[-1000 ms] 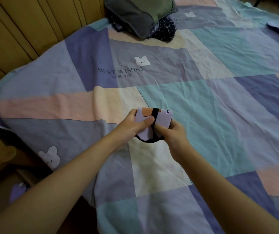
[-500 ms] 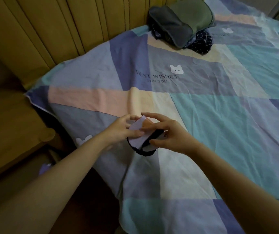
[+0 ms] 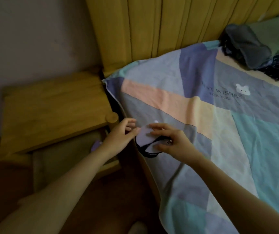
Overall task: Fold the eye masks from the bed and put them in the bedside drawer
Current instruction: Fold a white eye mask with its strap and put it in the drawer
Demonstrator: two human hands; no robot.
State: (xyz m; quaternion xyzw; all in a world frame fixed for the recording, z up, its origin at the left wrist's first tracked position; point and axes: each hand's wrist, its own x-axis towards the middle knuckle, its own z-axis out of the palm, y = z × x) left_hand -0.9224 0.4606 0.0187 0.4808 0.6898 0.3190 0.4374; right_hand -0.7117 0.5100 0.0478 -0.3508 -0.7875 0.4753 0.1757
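While a dim, yellowish light falls over the room, the bed (image 3: pixel 236 132) fills the right half of the view, covered by a patchwork sheet of blue, grey, peach, cream and teal blocks that hangs over the mattress edge. Behind it stands a headboard (image 3: pixel 152 27) of upright wooden slats, and to the left a plain pale wall (image 3: pixel 34 39). A wooden bedside table (image 3: pixel 51 107) sits just beside the bed, and below its top the drawer (image 3: pixel 64 154) is pulled open; a small lilac thing (image 3: pixel 96 145), partly hidden by the left forearm, lies inside. Near the bed's edge the folded lilac eye mask (image 3: pixel 146 135), with its black strap (image 3: pixel 148 153) looping below, is pinched by the right hand (image 3: pixel 172 142) between thumb and fingers. The left hand (image 3: pixel 120 134) touches the mask's left end with loosely spread fingers; whether it actually grips cannot be told. A stack of dark eye masks (image 3: pixel 257 46) rests by the headboard. Printed on a grey block of the sheet, beside a white bear face (image 3: pixel 242 89), are blurred words that read roughly "BEST WISHES FOR YOU" (image 3: pixel 223 94). Dark reddish floor (image 3: pixel 5 174) shows below the table.
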